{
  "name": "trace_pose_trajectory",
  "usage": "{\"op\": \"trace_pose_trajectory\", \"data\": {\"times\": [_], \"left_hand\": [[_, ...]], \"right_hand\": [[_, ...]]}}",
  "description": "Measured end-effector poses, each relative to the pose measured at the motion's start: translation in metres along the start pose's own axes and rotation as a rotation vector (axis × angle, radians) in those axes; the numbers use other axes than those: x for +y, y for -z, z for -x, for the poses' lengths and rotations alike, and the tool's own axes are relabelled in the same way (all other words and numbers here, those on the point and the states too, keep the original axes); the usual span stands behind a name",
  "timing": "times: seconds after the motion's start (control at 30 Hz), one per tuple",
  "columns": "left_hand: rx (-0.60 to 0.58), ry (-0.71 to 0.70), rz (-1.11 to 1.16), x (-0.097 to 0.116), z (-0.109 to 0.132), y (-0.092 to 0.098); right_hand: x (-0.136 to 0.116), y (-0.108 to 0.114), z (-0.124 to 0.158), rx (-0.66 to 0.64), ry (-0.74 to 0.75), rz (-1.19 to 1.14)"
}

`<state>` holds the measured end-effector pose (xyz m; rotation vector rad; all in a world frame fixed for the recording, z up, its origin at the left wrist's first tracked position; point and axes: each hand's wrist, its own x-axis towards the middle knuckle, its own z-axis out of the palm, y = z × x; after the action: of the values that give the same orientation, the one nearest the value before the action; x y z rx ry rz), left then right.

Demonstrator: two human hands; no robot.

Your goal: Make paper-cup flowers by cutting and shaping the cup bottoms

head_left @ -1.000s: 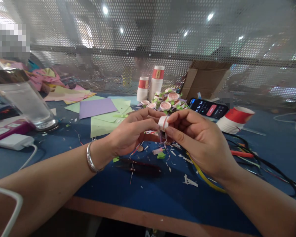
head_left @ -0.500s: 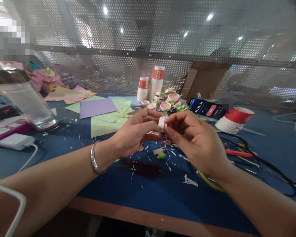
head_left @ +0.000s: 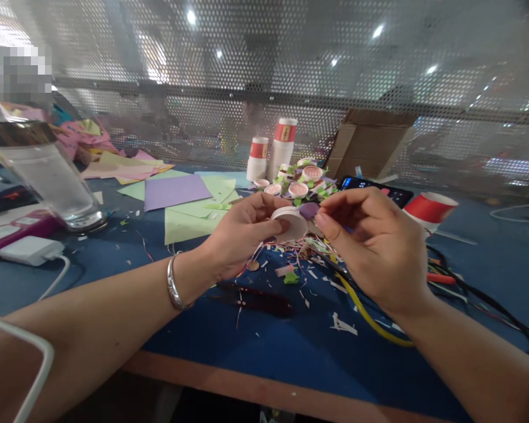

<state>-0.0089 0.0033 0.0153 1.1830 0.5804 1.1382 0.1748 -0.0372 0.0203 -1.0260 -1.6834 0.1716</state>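
My left hand (head_left: 242, 232) is closed on a white paper cup bottom (head_left: 290, 225), a shallow round disc with a rim, its thumb lying over the flat face. At the disc's right edge sticks out a small purple paper piece (head_left: 309, 210). Thumb and forefinger of my right hand (head_left: 370, 244) are pinched at the outer end of that piece. Behind the hands lies a pile of similar cup bottoms (head_left: 298, 190) with green and purple paper strips. Dark snips (head_left: 260, 298) rest on the blue table below my left hand.
Stacked paper cups (head_left: 283, 147) stand at the back, with coloured paper sheets (head_left: 176, 192) to their left. A glass of water (head_left: 48, 176) and a power strip (head_left: 22, 232) are at left. At right are a phone (head_left: 394, 195), a red-white cup (head_left: 432, 208) and cables (head_left: 480, 294). Paper scraps litter the table.
The disc has turned from edge-on to show its flat face. My right hand has moved right, off the disc, to the purple piece's outer end.
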Motion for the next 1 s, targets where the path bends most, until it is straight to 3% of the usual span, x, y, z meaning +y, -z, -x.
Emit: {"op": "trace_pose_trajectory", "data": {"times": [0.2,0.7,0.87,1.0], "left_hand": [[-0.068,-0.039,0.0,-0.003,-0.001,0.003],[-0.193,-0.041,-0.073,-0.005,-0.001,0.004],[-0.071,0.067,-0.056,-0.002,0.003,-0.002],[0.03,0.038,0.001,-0.001,0.006,-0.007]], "right_hand": [[0.008,-0.003,0.0,-0.095,0.02,0.014],[0.0,0.001,-0.001,-0.087,0.098,0.108],[0.004,0.002,-0.003,-0.088,0.063,0.088],[0.005,-0.003,-0.004,-0.162,0.016,0.104]]}}
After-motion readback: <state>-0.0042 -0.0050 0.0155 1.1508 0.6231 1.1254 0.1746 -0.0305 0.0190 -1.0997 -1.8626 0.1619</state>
